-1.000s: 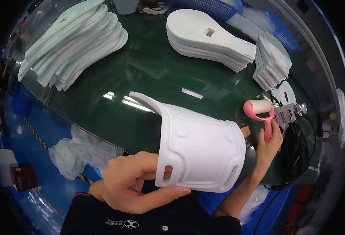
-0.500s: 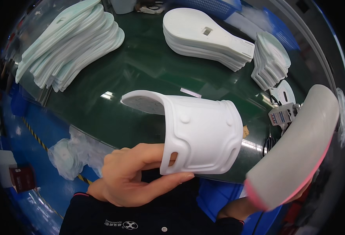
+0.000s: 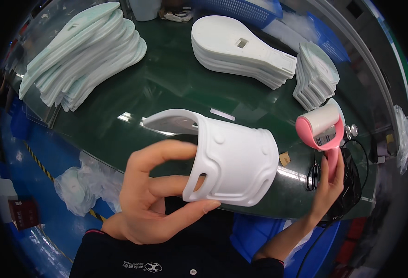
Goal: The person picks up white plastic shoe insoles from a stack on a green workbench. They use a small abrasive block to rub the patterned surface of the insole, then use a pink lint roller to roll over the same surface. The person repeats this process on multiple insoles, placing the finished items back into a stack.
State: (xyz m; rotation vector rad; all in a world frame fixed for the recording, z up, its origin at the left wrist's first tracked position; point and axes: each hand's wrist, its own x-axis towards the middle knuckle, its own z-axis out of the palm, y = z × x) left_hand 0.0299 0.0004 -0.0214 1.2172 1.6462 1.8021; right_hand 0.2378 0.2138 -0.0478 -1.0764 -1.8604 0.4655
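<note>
My left hand (image 3: 150, 194) is closed on a white curved plastic shell (image 3: 236, 162), thumb along its lower edge and fingers behind its slotted side. The shell is bent into an open arch with raised ribs, slots and round bosses, held above the green table (image 3: 97, 118). On the right, my right hand (image 3: 328, 185) grips the pink handle of a lint roller (image 3: 322, 123) with a white roll. The roller is over the table's right side, apart from the shell. Part of a small labelled item shows through the roller's frame.
Stacks of flat white panels stand at the far left (image 3: 83, 55), far middle (image 3: 231, 51) and far right (image 3: 317, 76). Blue baskets (image 3: 245, 11) line the back. Black scissors (image 3: 313, 178) and a black corded device (image 3: 350, 185) lie at right. A blue bin (image 3: 259, 236) sits below the edge.
My right hand has carried the lint roller away from close in front, over to the table's right side. The shell has tilted slightly, and my left index finger has lifted.
</note>
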